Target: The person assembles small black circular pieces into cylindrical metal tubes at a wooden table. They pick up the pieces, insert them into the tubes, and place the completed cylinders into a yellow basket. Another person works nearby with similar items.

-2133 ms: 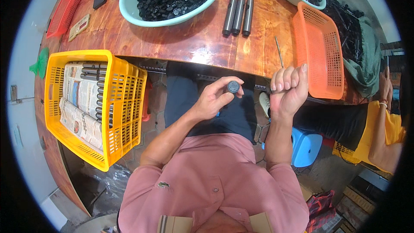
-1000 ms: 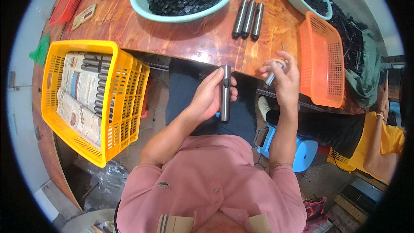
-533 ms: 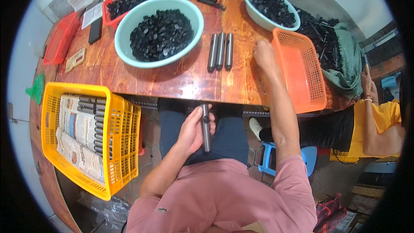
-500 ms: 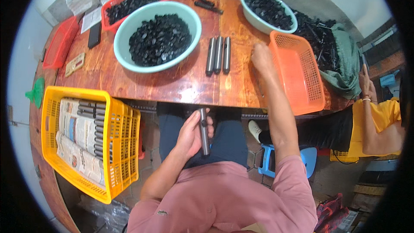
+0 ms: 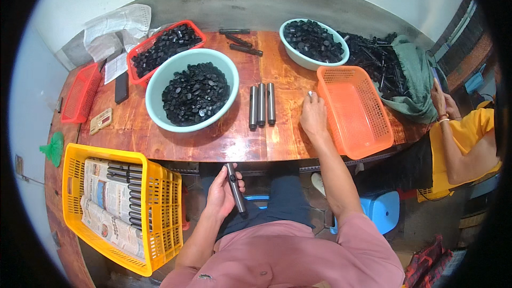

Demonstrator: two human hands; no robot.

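Note:
My left hand (image 5: 225, 192) is wrapped round a dark grey metal tube (image 5: 236, 192) below the table's front edge. The tube leans with its lower end to the right, and a round black piece sits on its upper part. My right hand (image 5: 313, 116) is over the tabletop, just left of an orange plastic basket (image 5: 356, 146). Its fingers are drawn together, and a small pale spot shows at the fingertips; I cannot make out what it is. To its left, three similar metal tubes (image 5: 261, 104) lie side by side on the table.
A pale green bowl (image 5: 154, 114) of small black pieces is at centre-left, another bowl (image 5: 304, 63) at the back right. A yellow crate (image 5: 162, 218) holds tubes and newspaper. A red basket (image 5: 200, 47), black phone (image 5: 121, 87) and green cloth (image 5: 418, 74) surround these. Someone sits at right.
The whole view has shifted, so the table appears lower. The tube in my left hand leans more than before. My right hand has stayed by the orange basket, a little nearer to me.

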